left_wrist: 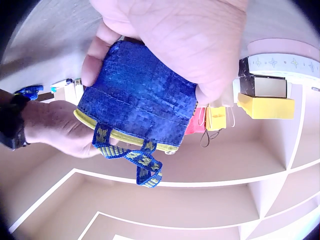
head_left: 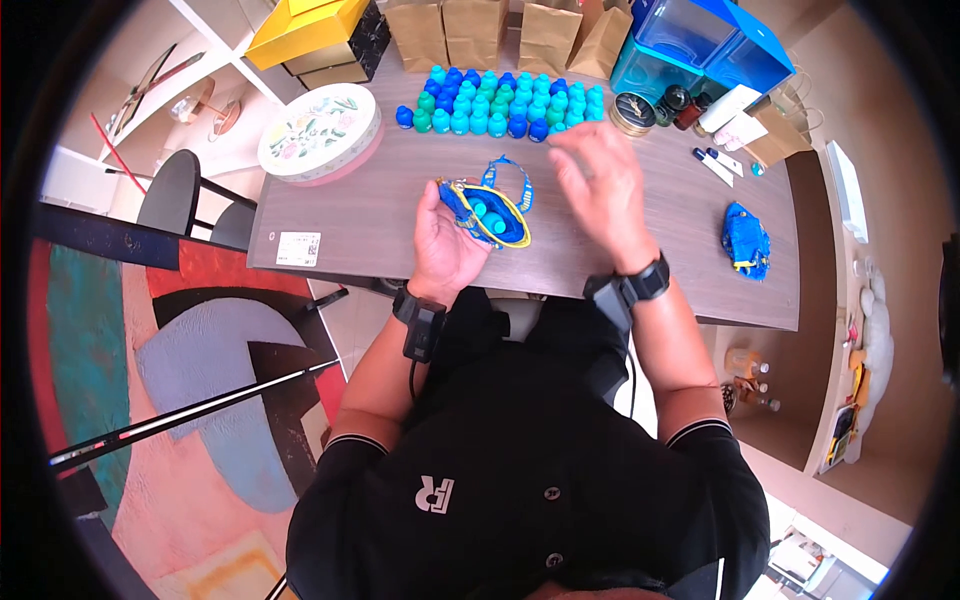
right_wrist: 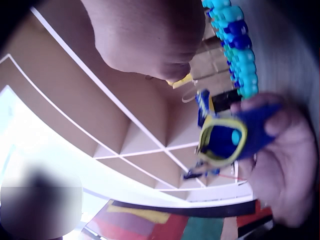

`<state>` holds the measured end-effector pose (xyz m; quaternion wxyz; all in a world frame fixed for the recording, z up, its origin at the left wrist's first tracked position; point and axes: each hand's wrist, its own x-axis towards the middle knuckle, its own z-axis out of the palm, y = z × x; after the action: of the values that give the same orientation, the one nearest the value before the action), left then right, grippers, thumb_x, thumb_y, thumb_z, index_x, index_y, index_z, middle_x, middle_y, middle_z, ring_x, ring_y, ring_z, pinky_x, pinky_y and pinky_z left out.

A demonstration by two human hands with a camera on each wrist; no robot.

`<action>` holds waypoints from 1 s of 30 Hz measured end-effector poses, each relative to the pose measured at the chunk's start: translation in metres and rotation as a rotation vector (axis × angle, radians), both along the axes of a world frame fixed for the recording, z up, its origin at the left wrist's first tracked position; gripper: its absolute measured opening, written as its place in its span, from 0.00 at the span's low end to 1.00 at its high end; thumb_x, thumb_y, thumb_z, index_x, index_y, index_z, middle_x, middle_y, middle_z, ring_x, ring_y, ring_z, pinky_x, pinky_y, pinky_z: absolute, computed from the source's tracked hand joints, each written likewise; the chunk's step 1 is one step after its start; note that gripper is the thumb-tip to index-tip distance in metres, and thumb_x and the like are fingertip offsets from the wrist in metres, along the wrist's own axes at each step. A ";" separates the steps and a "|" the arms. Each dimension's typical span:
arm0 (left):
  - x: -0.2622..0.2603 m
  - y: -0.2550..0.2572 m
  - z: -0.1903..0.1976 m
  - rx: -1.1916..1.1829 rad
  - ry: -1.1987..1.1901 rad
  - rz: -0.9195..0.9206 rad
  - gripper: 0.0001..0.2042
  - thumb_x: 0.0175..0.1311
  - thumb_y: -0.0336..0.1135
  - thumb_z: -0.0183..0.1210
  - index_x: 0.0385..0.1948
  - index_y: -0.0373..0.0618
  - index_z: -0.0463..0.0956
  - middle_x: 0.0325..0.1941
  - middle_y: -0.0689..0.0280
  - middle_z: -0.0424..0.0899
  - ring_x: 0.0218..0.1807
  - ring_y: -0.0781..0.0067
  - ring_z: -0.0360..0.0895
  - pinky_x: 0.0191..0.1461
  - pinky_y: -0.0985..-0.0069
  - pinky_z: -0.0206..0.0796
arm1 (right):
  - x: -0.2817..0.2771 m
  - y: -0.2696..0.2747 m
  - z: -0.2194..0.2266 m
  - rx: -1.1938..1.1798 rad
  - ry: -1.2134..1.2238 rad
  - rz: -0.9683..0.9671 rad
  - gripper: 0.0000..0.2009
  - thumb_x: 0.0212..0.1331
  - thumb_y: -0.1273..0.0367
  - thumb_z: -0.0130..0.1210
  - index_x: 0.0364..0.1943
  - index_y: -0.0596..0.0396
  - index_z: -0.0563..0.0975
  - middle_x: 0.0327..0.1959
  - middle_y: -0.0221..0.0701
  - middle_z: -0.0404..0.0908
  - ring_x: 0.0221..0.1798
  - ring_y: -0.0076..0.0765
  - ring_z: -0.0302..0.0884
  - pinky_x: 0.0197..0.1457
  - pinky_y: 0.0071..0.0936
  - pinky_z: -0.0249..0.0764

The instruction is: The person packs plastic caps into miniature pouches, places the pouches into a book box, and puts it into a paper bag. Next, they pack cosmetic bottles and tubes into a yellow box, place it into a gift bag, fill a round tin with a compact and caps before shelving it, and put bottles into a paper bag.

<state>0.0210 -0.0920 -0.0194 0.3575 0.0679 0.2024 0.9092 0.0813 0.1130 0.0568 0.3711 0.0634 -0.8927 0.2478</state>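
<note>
My left hand (head_left: 445,250) grips a small blue fabric bag (left_wrist: 140,92) with yellow trim, thumb on one side and fingers on the other. The bag's mouth gapes, and a few teal bottle-shaped pieces (head_left: 497,224) show inside; a patterned blue strap (head_left: 527,185) loops out from the rim. To the right of the bag, my right hand (head_left: 605,190) hovers over the table, fingers loosely extended and nothing visible in them. Just beyond it stand rows of small round-topped bottle-shaped pieces (head_left: 480,108) in teal, green and dark blue.
A round floral box (head_left: 320,130) sits at the table's left. Paper bags (head_left: 475,35) and blue translucent bins (head_left: 650,70) line the back, with a round tin (head_left: 632,113) and small bottles near the bins. Another blue bag (head_left: 745,240) lies at the right.
</note>
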 end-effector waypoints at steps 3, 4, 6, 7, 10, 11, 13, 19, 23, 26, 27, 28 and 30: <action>-0.001 0.001 -0.004 0.017 -0.012 0.012 0.23 0.73 0.62 0.47 0.49 0.54 0.79 0.51 0.53 0.84 0.56 0.57 0.80 0.56 0.58 0.75 | -0.017 0.026 -0.019 0.042 -0.129 -0.172 0.12 0.55 0.67 0.65 0.44 0.49 0.84 0.40 0.37 0.81 0.45 0.48 0.80 0.49 0.44 0.76; -0.002 0.001 -0.005 0.020 -0.009 0.015 0.23 0.73 0.62 0.47 0.49 0.54 0.79 0.51 0.53 0.84 0.56 0.57 0.80 0.56 0.58 0.75 | -0.022 0.030 -0.023 0.091 -0.188 -0.232 0.13 0.56 0.67 0.65 0.46 0.50 0.84 0.39 0.38 0.81 0.45 0.49 0.80 0.49 0.45 0.76; -0.002 0.000 -0.005 0.023 -0.002 0.012 0.23 0.73 0.62 0.47 0.49 0.54 0.79 0.51 0.53 0.84 0.56 0.57 0.80 0.55 0.58 0.75 | -0.030 0.034 -0.031 0.128 -0.214 -0.242 0.13 0.56 0.66 0.64 0.46 0.49 0.84 0.40 0.38 0.81 0.45 0.49 0.81 0.49 0.45 0.77; -0.002 0.000 -0.005 0.024 -0.002 0.019 0.23 0.73 0.62 0.47 0.49 0.54 0.79 0.51 0.53 0.84 0.56 0.57 0.80 0.55 0.58 0.75 | -0.033 0.034 -0.034 0.162 -0.243 -0.256 0.13 0.57 0.66 0.63 0.47 0.49 0.84 0.41 0.38 0.81 0.45 0.49 0.81 0.49 0.45 0.77; -0.001 0.001 -0.004 0.022 -0.035 0.020 0.24 0.73 0.62 0.48 0.50 0.53 0.79 0.51 0.52 0.84 0.56 0.57 0.80 0.55 0.58 0.75 | -0.042 0.035 -0.043 0.197 -0.269 -0.277 0.12 0.57 0.66 0.62 0.46 0.49 0.84 0.41 0.37 0.82 0.44 0.49 0.81 0.49 0.45 0.77; -0.001 0.001 -0.004 0.016 -0.043 0.021 0.24 0.73 0.62 0.47 0.50 0.53 0.79 0.52 0.52 0.84 0.56 0.57 0.80 0.54 0.59 0.76 | -0.043 0.036 -0.045 0.193 -0.269 -0.273 0.12 0.57 0.66 0.62 0.46 0.49 0.84 0.41 0.37 0.82 0.44 0.49 0.81 0.49 0.45 0.77; -0.002 0.000 -0.004 0.004 -0.051 0.020 0.25 0.73 0.62 0.46 0.50 0.52 0.79 0.52 0.52 0.84 0.56 0.57 0.81 0.53 0.59 0.76 | -0.044 0.037 -0.048 0.198 -0.235 -0.270 0.10 0.56 0.67 0.63 0.43 0.50 0.84 0.39 0.37 0.82 0.43 0.50 0.81 0.47 0.46 0.77; -0.004 0.000 -0.007 0.012 -0.012 0.004 0.25 0.74 0.63 0.43 0.50 0.55 0.79 0.52 0.52 0.83 0.52 0.58 0.82 0.48 0.63 0.76 | -0.034 0.039 -0.034 0.116 -0.128 -0.197 0.07 0.56 0.71 0.63 0.38 0.54 0.82 0.36 0.41 0.81 0.41 0.52 0.81 0.45 0.46 0.76; -0.005 0.000 -0.008 0.026 0.014 -0.010 0.24 0.75 0.63 0.42 0.51 0.56 0.78 0.52 0.51 0.83 0.52 0.57 0.81 0.46 0.61 0.77 | 0.002 0.003 0.022 -0.374 -0.006 0.040 0.10 0.56 0.72 0.66 0.42 0.56 0.82 0.36 0.37 0.81 0.38 0.47 0.80 0.45 0.39 0.77; -0.003 -0.001 -0.008 0.035 0.008 -0.016 0.25 0.75 0.63 0.42 0.52 0.55 0.78 0.54 0.56 0.83 0.56 0.59 0.81 0.54 0.59 0.76 | 0.022 -0.012 0.048 -0.328 0.057 0.257 0.11 0.54 0.72 0.67 0.42 0.55 0.83 0.39 0.34 0.81 0.42 0.44 0.78 0.49 0.37 0.76; -0.002 0.000 -0.006 0.036 -0.019 -0.005 0.26 0.75 0.64 0.42 0.54 0.54 0.77 0.56 0.59 0.83 0.58 0.60 0.81 0.57 0.58 0.75 | 0.024 -0.016 0.052 -0.334 0.058 0.250 0.11 0.54 0.72 0.67 0.42 0.55 0.83 0.39 0.34 0.81 0.42 0.44 0.78 0.49 0.37 0.76; -0.002 0.000 -0.006 0.031 -0.019 -0.012 0.26 0.75 0.64 0.42 0.54 0.54 0.77 0.56 0.59 0.83 0.58 0.60 0.81 0.57 0.58 0.75 | 0.024 -0.022 0.054 -0.199 0.051 0.295 0.11 0.53 0.72 0.68 0.41 0.54 0.83 0.41 0.33 0.81 0.45 0.44 0.78 0.51 0.38 0.75; -0.002 0.001 -0.003 0.043 -0.041 -0.009 0.25 0.78 0.59 0.40 0.52 0.49 0.77 0.54 0.59 0.84 0.59 0.60 0.80 0.63 0.55 0.72 | 0.019 -0.031 0.050 -0.004 0.019 0.329 0.12 0.48 0.72 0.69 0.39 0.51 0.83 0.46 0.33 0.81 0.51 0.43 0.77 0.55 0.40 0.72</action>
<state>0.0188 -0.0908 -0.0229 0.3644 0.0578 0.1749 0.9128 0.1007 0.0822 0.1072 0.3341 0.2102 -0.8663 0.3061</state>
